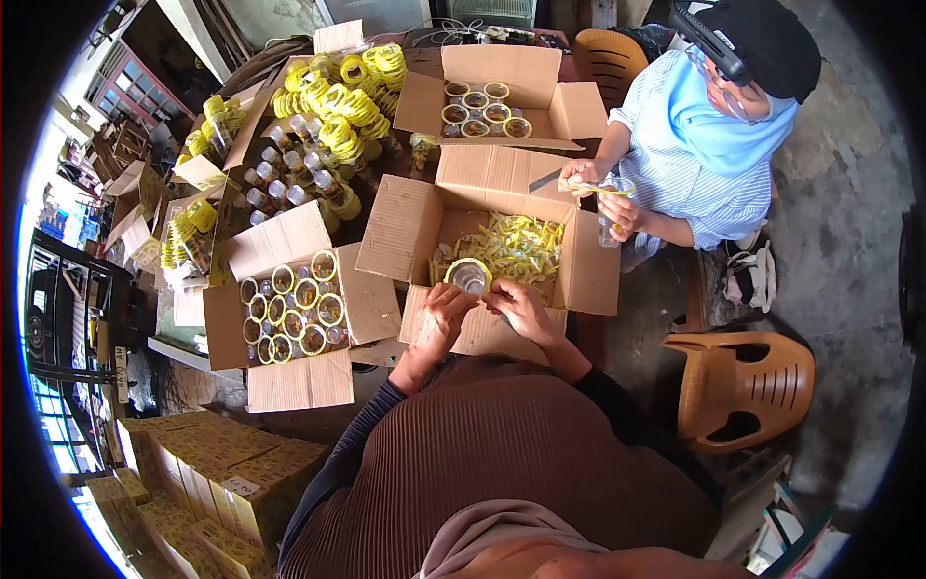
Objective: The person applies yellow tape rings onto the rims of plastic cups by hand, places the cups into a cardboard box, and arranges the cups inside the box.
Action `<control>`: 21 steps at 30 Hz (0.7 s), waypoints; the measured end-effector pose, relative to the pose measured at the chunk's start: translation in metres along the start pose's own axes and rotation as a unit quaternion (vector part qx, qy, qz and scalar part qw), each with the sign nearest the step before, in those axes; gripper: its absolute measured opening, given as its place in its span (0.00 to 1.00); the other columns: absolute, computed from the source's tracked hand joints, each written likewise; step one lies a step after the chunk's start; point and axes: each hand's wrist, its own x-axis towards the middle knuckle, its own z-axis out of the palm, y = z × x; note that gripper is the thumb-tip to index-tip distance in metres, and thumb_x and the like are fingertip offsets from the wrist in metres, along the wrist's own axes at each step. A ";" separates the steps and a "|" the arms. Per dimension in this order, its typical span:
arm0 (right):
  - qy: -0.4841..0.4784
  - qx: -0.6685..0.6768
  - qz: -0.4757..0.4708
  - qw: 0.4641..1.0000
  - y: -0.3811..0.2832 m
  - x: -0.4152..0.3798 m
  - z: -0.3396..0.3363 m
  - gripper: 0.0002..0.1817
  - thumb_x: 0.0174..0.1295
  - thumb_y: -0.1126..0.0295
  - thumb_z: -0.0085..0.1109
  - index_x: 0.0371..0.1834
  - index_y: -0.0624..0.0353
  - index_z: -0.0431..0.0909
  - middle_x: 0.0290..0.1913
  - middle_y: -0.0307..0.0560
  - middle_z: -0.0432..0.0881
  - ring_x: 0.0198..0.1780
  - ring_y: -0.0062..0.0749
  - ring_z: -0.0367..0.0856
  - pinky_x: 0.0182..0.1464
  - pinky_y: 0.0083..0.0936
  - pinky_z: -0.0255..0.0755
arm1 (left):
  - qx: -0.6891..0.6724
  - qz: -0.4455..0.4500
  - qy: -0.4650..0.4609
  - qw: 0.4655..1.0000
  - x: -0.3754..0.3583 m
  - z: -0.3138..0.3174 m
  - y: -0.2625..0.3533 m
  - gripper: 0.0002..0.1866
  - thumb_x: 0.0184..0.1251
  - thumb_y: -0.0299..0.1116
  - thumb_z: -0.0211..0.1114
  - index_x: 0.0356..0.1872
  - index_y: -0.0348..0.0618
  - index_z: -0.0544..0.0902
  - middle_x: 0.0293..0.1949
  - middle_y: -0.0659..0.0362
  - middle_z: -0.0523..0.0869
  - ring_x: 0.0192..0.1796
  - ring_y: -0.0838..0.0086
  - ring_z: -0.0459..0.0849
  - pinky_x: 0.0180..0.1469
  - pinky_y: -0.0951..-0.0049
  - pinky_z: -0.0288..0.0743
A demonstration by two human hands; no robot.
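A clear round plastic jar with a yellow rim (469, 276) is held over the near edge of an open cardboard box (397, 227). My left hand (444, 315) is closed on its lower left side. On the lower right, the bent fingers of my right hand (521, 309) pinch at the rim. Inside the box below lies a loose heap of yellow and clear plastic strips (516, 246). Anything small between my fingertips is too fine to make out.
To the left, a cardboard box (299, 381) holds several yellow-rimmed jars; another jar box (502, 66) stands behind. Yellow rings (338, 101) and filled bottles (280, 188) crowd the back left. At right, a co-worker (699, 154) handles a clear container near an orange chair (748, 386).
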 end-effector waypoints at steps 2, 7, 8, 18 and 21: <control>0.002 -0.015 -0.004 1.000 0.004 0.001 -0.001 0.09 0.69 0.69 0.57 0.38 0.65 0.78 0.28 0.39 0.80 0.33 0.17 0.77 0.37 0.20 0.74 | -0.008 -0.011 0.008 1.000 0.000 0.003 -0.004 0.05 0.57 0.26 0.68 0.35 0.41 0.85 0.34 0.57 0.86 0.41 0.61 0.82 0.45 0.64 0.73; 0.159 -0.002 -0.068 0.985 0.028 0.019 -0.033 0.08 0.67 0.70 0.59 0.35 0.63 0.81 0.25 0.43 0.82 0.28 0.21 0.79 0.32 0.23 0.72 | -0.057 -0.073 0.053 0.994 0.002 -0.018 -0.016 0.03 0.58 0.22 0.66 0.33 0.38 0.85 0.33 0.55 0.87 0.37 0.63 0.85 0.42 0.67 0.77; 0.171 -0.047 -0.077 0.981 0.035 0.020 -0.046 0.07 0.65 0.69 0.62 0.35 0.63 0.81 0.25 0.43 0.82 0.28 0.21 0.79 0.32 0.23 0.73 | -0.090 -0.106 0.063 0.988 -0.001 -0.021 -0.021 0.03 0.59 0.22 0.66 0.33 0.37 0.85 0.33 0.54 0.87 0.37 0.63 0.86 0.42 0.68 0.77; 0.175 -0.278 -0.171 0.929 0.053 0.015 -0.033 0.09 0.58 0.83 0.59 0.41 0.65 0.82 0.32 0.54 0.81 0.38 0.46 0.82 0.42 0.32 0.75 | -0.273 -0.279 0.040 0.920 0.002 -0.022 -0.046 0.07 0.70 0.29 0.62 0.41 0.36 0.84 0.31 0.64 0.84 0.38 0.83 0.79 0.45 0.78 0.73; 0.157 -0.202 -0.173 0.951 0.039 0.013 -0.021 0.07 0.59 0.80 0.60 0.40 0.65 0.82 0.33 0.53 0.81 0.38 0.45 0.82 0.41 0.33 0.75 | -0.340 -0.272 0.030 0.900 0.003 -0.017 -0.050 0.08 0.72 0.30 0.61 0.41 0.35 0.83 0.32 0.65 0.82 0.39 0.84 0.77 0.47 0.80 0.71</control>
